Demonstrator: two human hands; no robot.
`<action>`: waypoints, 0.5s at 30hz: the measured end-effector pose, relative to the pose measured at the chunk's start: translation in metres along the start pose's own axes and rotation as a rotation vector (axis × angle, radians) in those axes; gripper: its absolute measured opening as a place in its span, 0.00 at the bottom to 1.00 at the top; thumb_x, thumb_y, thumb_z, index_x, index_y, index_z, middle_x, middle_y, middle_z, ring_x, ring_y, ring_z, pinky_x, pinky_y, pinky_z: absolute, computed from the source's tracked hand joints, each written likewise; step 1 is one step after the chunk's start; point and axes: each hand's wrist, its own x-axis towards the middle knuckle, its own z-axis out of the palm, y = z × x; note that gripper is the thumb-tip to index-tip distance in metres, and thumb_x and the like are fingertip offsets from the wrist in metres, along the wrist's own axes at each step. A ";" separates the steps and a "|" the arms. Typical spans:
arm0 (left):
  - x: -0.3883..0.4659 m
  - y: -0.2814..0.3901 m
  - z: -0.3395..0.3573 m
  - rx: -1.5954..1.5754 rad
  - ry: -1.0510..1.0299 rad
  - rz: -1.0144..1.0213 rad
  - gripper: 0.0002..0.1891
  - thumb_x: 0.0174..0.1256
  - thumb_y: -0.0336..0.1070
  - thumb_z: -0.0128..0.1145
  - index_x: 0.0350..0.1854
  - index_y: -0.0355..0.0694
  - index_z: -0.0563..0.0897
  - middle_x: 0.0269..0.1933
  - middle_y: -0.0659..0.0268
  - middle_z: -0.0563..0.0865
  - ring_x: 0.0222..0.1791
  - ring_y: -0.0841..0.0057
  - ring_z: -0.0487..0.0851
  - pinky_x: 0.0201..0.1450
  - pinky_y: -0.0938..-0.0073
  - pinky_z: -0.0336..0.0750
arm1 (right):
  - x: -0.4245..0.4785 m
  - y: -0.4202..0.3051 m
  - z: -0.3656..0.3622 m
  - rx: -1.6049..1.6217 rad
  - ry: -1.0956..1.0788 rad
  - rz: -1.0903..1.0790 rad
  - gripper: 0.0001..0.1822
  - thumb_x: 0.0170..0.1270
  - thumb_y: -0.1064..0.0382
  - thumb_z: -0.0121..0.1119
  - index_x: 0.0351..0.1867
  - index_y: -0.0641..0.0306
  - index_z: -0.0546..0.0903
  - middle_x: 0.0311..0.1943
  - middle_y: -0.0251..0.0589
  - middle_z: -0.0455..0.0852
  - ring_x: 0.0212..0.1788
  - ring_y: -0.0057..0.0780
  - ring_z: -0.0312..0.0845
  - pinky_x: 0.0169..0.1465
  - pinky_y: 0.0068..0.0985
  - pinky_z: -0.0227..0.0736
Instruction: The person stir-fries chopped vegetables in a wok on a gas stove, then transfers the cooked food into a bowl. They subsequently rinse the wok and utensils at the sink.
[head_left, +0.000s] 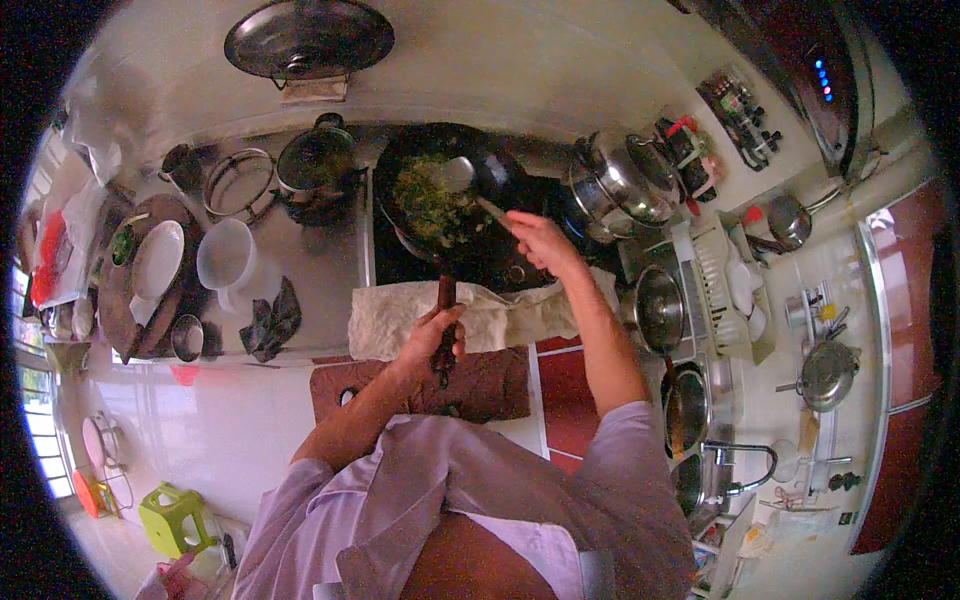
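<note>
A dark wok (495, 161) sits on the black stove (480, 259), its long handle pointing towards me. My left hand (431, 337) grips that dark handle (447, 292) from the side. In my right hand (541, 241) is a spatula (454, 174), whose broad metal blade lies in the wok. Chopped green and yellowish food (431, 199) covers the left part of the wok, next to the blade. A pale crumpled cloth (480, 319) runs along the counter edge beneath the handle and my right forearm.
Left of the stove stand a lidded pot (316, 157), a metal ring (240, 184), a translucent plastic container (225, 255) and a white plate (159, 259) on a round board. Stacked steel pots (622, 184) are on the right, beside a dish rack (716, 281). A sink faucet (750, 450) is further right.
</note>
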 end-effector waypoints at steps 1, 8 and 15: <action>0.000 0.000 0.000 0.011 0.000 0.009 0.13 0.64 0.40 0.56 0.47 0.43 0.72 0.24 0.68 0.75 0.16 0.78 0.73 0.18 0.74 0.70 | -0.003 -0.006 -0.004 0.015 -0.003 -0.018 0.25 0.67 0.58 0.51 0.66 0.52 0.67 0.20 0.28 0.71 0.14 0.11 0.54 0.15 0.15 0.46; 0.002 -0.004 -0.001 -0.049 -0.004 -0.037 0.13 0.64 0.40 0.56 0.47 0.43 0.72 0.24 0.68 0.74 0.14 0.78 0.72 0.16 0.74 0.69 | 0.014 0.022 0.002 0.115 -0.095 0.016 0.28 0.67 0.56 0.52 0.68 0.54 0.64 0.19 0.29 0.71 0.13 0.11 0.53 0.15 0.15 0.45; 0.003 -0.003 -0.003 -0.050 0.020 -0.031 0.13 0.64 0.40 0.56 0.47 0.43 0.72 0.23 0.68 0.74 0.14 0.78 0.72 0.16 0.75 0.69 | -0.003 0.008 -0.024 0.087 -0.018 -0.005 0.26 0.68 0.56 0.51 0.68 0.51 0.65 0.18 0.28 0.70 0.12 0.12 0.54 0.14 0.16 0.47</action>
